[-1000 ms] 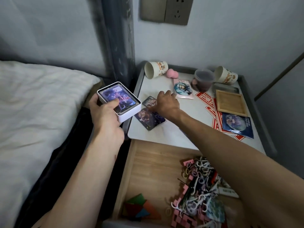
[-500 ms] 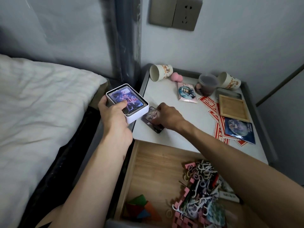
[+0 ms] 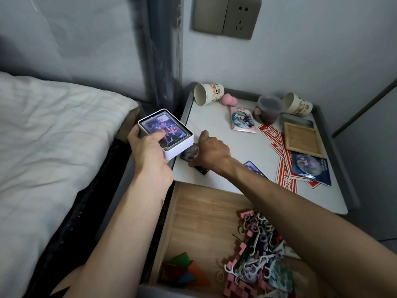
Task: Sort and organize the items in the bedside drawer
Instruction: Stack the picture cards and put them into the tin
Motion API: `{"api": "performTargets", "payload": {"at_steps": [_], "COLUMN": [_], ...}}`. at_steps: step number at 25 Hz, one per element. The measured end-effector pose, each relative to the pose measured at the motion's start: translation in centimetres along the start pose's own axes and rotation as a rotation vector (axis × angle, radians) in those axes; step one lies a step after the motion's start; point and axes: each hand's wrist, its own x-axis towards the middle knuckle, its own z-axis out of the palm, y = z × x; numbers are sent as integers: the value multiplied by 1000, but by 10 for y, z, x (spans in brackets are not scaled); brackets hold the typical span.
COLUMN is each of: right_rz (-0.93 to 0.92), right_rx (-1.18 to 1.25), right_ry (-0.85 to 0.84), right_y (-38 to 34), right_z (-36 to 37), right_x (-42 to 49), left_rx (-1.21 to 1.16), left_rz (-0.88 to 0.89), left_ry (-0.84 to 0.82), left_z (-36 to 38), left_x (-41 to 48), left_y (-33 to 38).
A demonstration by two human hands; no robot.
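My left hand [image 3: 148,151] grips the box [image 3: 179,149], thumb on the deck [image 3: 165,129] inside, held just off the nightstand's [image 3: 214,123] front-left corner, while my right hand [image 3: 211,152] pinches loose cards [image 3: 190,152] lying there, behind the open drawer [image 3: 199,216].

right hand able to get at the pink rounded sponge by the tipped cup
Probably, once free: the right hand grips dark picture cards, but only bare white tabletop lies between it and the pink rounded sponge.
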Motion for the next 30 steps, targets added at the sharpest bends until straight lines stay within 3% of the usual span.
{"api": "performTargets", "payload": {"at_steps": [3, 9, 12, 18, 23, 26, 30], "right_rz": [-17, 6, -16, 27, 30, 50, 106], "right_rx": [32, -154, -75, 423, 1195, 1356, 1359], "right_ry": [10, 18, 0, 62, 82, 65, 133], "right_y": [2, 1, 6, 41, 92, 125, 146], "right_z": [0, -4, -7, -23, -41, -34, -32], "right_x": [-3, -3, -2, -7, -70, -108, -122], "left_rx": [27, 36, 40, 38, 117, 240, 312], "left_rz": [9, 8, 13, -4, -52, -98, -239], "left_ry": [2, 7, 2, -31, -98, -218, -377], "left_z": [-1, -3, -3, -3, 3, 8, 13], "left_x": [-1, 1, 0, 1, -20, -51, -81], "left_y": [-1, -3, -6, -5, -30, -66, -97]}}
